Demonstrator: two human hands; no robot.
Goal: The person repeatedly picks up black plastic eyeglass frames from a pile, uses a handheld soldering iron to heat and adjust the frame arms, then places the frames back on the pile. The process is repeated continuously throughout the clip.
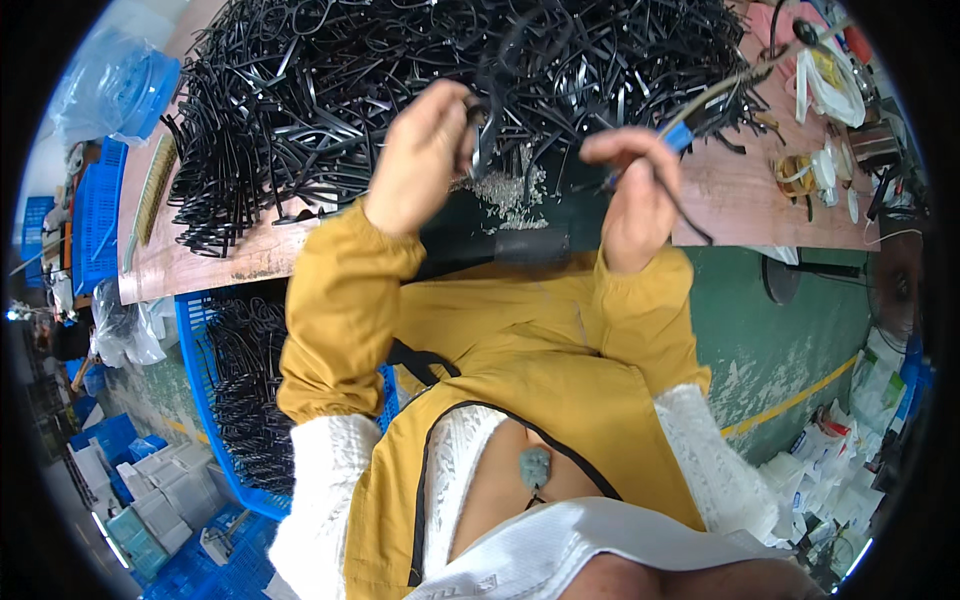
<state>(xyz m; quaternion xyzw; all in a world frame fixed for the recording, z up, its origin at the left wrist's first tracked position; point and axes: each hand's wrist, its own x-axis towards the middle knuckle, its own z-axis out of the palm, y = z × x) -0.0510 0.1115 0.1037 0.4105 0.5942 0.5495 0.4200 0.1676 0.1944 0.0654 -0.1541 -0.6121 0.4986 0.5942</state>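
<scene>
Left hand [420,155], upper centre: closed on black strap [480,148]. Right hand [642,200], right of centre: curled beside dark strip [690,218], grip unclear. Strap pile [300,100], upper frame: on table [815,222], presumably heaped for reach.

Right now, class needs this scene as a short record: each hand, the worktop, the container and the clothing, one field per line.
Left hand: raised, curled around a dark strip with a shiny part; detail blurred
Right hand: raised, beside a blue piece and a thin black strip; grip unclear
Worktop: pinkish, bearing a large heap of black strips
Near the hands: small pale bits, scattered
Container: blue basket at the person's left, holding more black strips
Clothing: mustard apron
</scene>
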